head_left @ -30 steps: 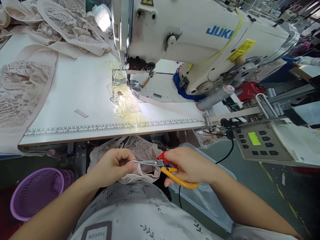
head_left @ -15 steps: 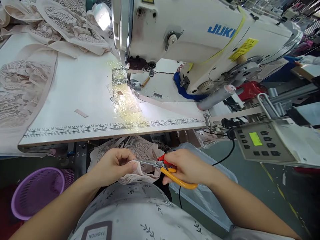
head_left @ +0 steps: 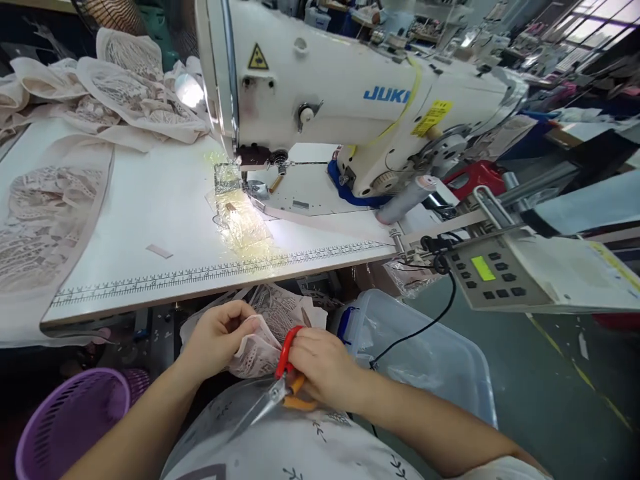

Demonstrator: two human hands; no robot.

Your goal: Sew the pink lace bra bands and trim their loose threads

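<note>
Pale pink lace fabric (head_left: 255, 357) hangs below the table's front edge, its upper edge pinched in my left hand (head_left: 217, 337). My right hand (head_left: 323, 367) is wrapped round the handles of scissors (head_left: 273, 395) with red and orange grips. The scissors' blades point down and left, over my patterned shirt. My right fingertips lie against the right side of the fabric, where more lace (head_left: 280, 307) spreads behind both hands.
A white JUKI sewing machine (head_left: 320, 93) stands on the white table (head_left: 135, 213). Lace pieces (head_left: 120, 107) lie at the left. Below are a purple basket (head_left: 80, 413) and a clear plastic bin (head_left: 435, 353). A control panel (head_left: 495, 273) is at the right.
The scissors have turned from pointing left at the fabric by my left fingers to pointing down and left. My right hand has moved left, to the fabric. The camera view has tilted up.
</note>
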